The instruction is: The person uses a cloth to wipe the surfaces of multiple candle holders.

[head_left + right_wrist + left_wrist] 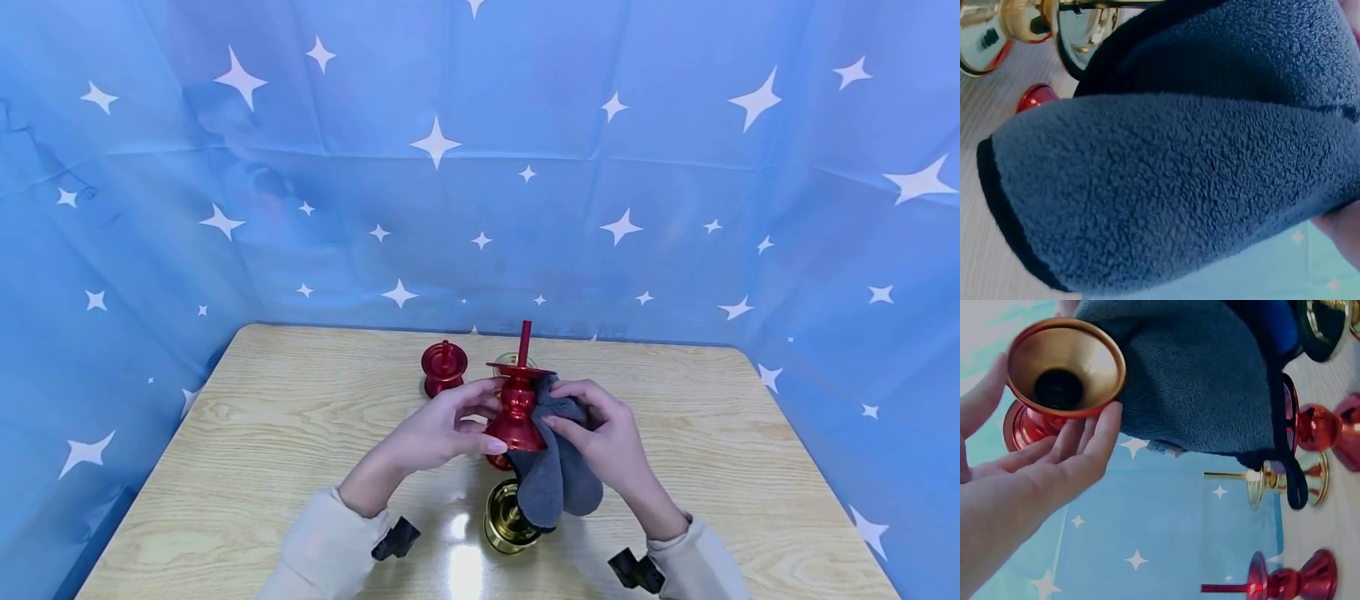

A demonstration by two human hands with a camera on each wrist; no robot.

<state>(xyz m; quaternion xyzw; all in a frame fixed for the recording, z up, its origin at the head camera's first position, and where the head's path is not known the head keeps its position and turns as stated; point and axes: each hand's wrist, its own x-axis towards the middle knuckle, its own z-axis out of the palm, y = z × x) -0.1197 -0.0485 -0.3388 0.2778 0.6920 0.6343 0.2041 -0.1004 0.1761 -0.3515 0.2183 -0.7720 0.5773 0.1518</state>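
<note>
I have my left hand (429, 427) curled round a red candle holder (517, 404), up above the counter (330, 392). My right hand (609, 429) has its fingers pinching a gray cloth (551, 487) right beside it. The cloth hides part of a gold candle holder (499, 535).

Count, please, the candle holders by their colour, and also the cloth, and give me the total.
Red candle holders: 3
Gold candle holders: 2
Grey cloth: 1
Total: 6
</note>
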